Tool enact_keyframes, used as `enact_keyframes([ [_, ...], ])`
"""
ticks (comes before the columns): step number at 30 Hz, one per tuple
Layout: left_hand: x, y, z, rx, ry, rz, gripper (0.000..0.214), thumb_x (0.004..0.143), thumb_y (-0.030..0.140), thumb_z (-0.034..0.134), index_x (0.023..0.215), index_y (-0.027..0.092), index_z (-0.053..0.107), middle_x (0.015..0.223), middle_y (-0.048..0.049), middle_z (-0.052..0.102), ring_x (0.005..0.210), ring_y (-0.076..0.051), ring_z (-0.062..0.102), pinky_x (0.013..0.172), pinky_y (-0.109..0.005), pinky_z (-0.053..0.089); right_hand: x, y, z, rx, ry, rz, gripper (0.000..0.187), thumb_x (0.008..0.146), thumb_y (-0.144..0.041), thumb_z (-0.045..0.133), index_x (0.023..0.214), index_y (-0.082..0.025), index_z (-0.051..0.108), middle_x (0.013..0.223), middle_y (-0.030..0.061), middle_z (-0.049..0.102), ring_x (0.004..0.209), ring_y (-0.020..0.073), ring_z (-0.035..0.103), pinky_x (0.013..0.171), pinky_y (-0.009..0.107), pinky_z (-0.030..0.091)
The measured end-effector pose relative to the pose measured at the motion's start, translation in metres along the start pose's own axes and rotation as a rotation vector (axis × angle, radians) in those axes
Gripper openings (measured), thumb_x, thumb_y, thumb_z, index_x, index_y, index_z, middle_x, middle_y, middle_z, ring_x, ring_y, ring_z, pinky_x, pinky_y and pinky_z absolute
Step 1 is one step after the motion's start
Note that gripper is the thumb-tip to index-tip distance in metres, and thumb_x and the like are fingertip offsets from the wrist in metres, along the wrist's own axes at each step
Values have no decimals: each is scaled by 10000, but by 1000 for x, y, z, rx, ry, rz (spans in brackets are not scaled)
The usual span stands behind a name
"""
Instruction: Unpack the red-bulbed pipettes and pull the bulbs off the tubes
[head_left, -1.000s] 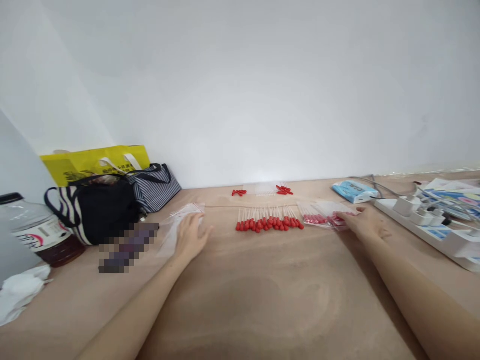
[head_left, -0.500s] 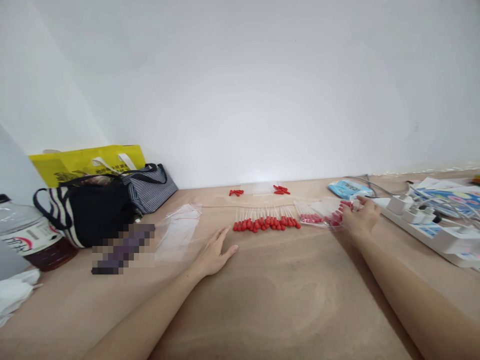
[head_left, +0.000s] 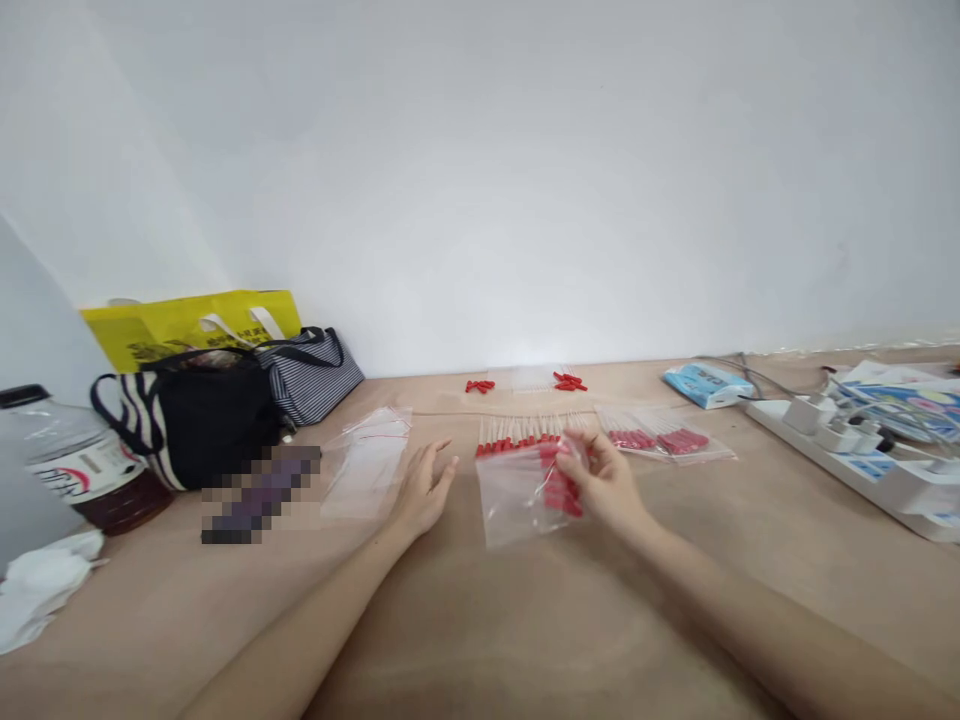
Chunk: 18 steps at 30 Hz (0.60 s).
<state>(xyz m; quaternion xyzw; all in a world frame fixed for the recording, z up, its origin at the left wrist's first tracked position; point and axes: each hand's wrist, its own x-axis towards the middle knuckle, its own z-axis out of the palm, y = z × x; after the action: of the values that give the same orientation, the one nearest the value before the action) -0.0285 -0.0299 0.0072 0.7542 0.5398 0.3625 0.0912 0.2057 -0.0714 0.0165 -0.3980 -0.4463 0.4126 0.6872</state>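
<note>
My right hand (head_left: pixel 609 488) is closed on a clear zip bag (head_left: pixel 514 505) by its upper right part, lifted above the table. Several red pieces lie at the bag's right side, partly hidden by my fingers. Behind it, a row of red-tipped pale sticks (head_left: pixel 504 436) lies on the table, partly covered by the bag and my hand. My left hand (head_left: pixel 421 490) rests on the table, fingers stretched and apart, holding nothing. It lies between the sticks and a stack of flat clear bags (head_left: pixel 360 465). Two filled bags (head_left: pixel 686 442) with red contents lie beyond my right hand.
Small red pieces (head_left: pixel 480 386) and another red cluster (head_left: pixel 570 382) lie near the wall. At right are a blue tissue pack (head_left: pixel 705 386) and a white power strip (head_left: pixel 862 470) with plugs. At left stand bags (head_left: pixel 217 420), a bottle (head_left: pixel 90 465) and crumpled tissue (head_left: pixel 49 580).
My right hand has moved left from the filled bags, bringing one bag with red pieces in front of the sticks. My left hand stays open on the table, almost unmoved.
</note>
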Motion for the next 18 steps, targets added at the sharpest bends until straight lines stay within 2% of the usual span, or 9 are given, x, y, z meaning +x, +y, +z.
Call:
enact_keyframes([
  [3,2,5,-3,-8,83,49,270,842,325,393,1013,162,523,1028,-83,569,1013,-199,505,891,-385,400,-20,17,15,58,-102,229,414,558,-375,688,873,-210,477,711,-8,581,611,141,557,561,298,479],
  [5,-1,15,-5,-32,86,173,218,841,291,410,945,166,554,975,-71,588,973,-187,526,883,-378,409,-24,25,21,48,-125,305,434,551,-384,680,881,-217,454,695,-14,572,593,151,554,534,309,480],
  [8,-13,33,-4,-97,-92,471,176,828,245,454,926,178,584,1012,-65,591,1003,-169,524,904,-341,409,-21,31,21,-37,-143,307,424,553,-363,669,886,-210,455,740,-1,567,644,160,568,586,318,484],
  [10,-22,42,-1,-132,-266,579,233,813,239,489,1027,184,564,1119,-74,560,1059,-165,503,921,-318,407,-16,33,16,-106,-155,295,395,574,-349,653,893,-198,474,776,12,568,708,162,573,659,319,478],
  [12,-29,46,1,-148,-396,582,344,803,252,514,1141,189,502,1208,-80,513,1103,-167,481,928,-312,409,-10,32,6,-129,-190,321,340,603,-345,628,875,-191,494,784,14,574,734,153,570,711,318,466],
  [14,-32,47,3,-150,-463,544,393,798,261,522,1182,196,470,1229,-77,504,1116,-172,476,929,-321,410,-4,30,-7,-96,-268,371,299,604,-333,626,835,-188,504,756,3,581,715,138,570,725,311,461],
  [18,-27,50,3,-180,-460,469,325,797,255,516,1116,194,524,1143,-58,572,1047,-164,528,903,-313,427,2,22,-29,-145,-425,361,321,515,-235,697,775,-165,521,706,-15,594,668,111,568,688,274,459],
])
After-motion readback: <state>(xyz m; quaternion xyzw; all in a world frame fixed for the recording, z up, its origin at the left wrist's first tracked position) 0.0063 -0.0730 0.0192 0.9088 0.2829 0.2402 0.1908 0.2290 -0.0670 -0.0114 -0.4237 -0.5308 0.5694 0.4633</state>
